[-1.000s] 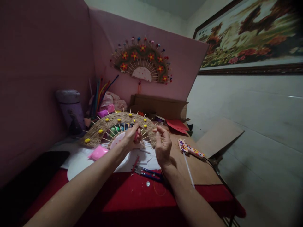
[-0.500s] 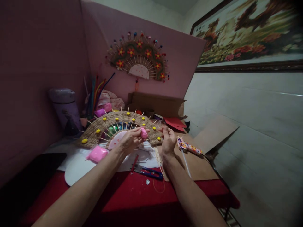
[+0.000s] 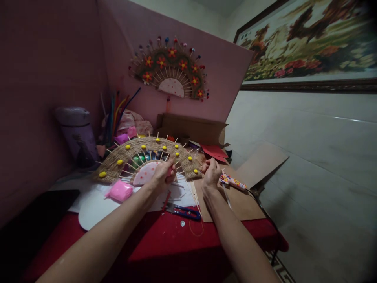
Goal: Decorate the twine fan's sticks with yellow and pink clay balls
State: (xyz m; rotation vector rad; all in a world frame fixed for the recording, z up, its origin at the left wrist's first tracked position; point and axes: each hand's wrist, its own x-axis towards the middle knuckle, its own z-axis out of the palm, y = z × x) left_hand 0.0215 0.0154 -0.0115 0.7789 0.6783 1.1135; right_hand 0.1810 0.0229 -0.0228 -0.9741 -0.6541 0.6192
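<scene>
My left hand (image 3: 163,173) is closed around a lump of pink clay (image 3: 170,171); only a sliver of the clay shows between the fingers. To its right, my right hand (image 3: 211,173) has its fingertips pinched together. Whatever is between them is too small to make out. Behind both hands stands a half-round fan (image 3: 113,171) wound with brown cord, with thin sticks and yellow dots on it. A pink packet of clay (image 3: 119,191) lies left of my left forearm.
Blue-handled thread snips (image 3: 185,212) and a clear gem (image 3: 182,223) lie near the front. A flower-patterned glue gun (image 3: 234,181) rests on cardboard (image 3: 247,204) at right. A purple bottle (image 3: 76,137) stands at left. A finished-looking fan (image 3: 171,72) hangs behind.
My left hand has folded its fingers over the pink clay, which stood out at the fingertips before. My right hand stays pinched, turned slightly. The whole view has shifted a little.
</scene>
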